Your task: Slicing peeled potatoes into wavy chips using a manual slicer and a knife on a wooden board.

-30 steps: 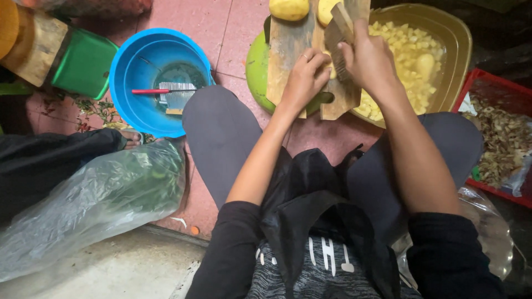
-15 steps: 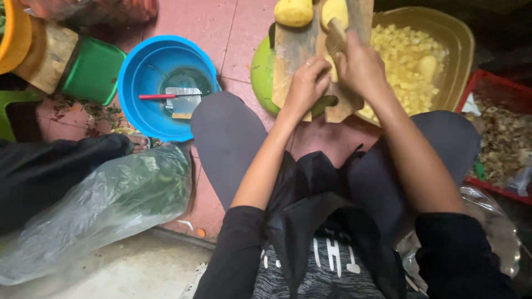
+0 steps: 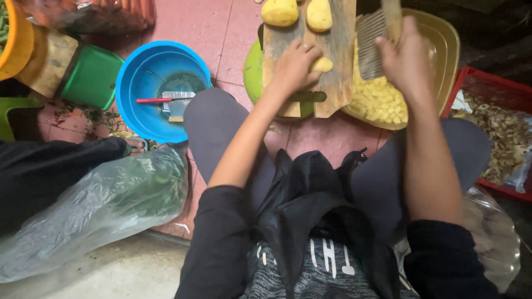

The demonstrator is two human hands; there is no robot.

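My left hand (image 3: pixel 292 65) presses a peeled potato piece (image 3: pixel 322 65) onto a wooden cutting board (image 3: pixel 333 83) that rests over a green bowl (image 3: pixel 252 69). Two whole peeled potatoes (image 3: pixel 280 11) lie at the board's far end. My right hand (image 3: pixel 407 58) holds a wavy crinkle cutter (image 3: pixel 370 44) raised above the board's right edge, over a yellow-brown basin (image 3: pixel 446 47) of cut potato pieces (image 3: pixel 379 99).
A blue basin (image 3: pixel 138 83) with water, a red-handled tool and a grater sits left of my knee. A red crate (image 3: pixel 501 138) of peelings stands right. Green and yellow containers (image 3: pixel 91 75) are far left. A clear bag of greens (image 3: pixel 105 205) lies on the tiled floor.
My right hand has lifted the cutter up and to the right, off the potato. My left hand stays on the potato piece. The view has shifted slightly.
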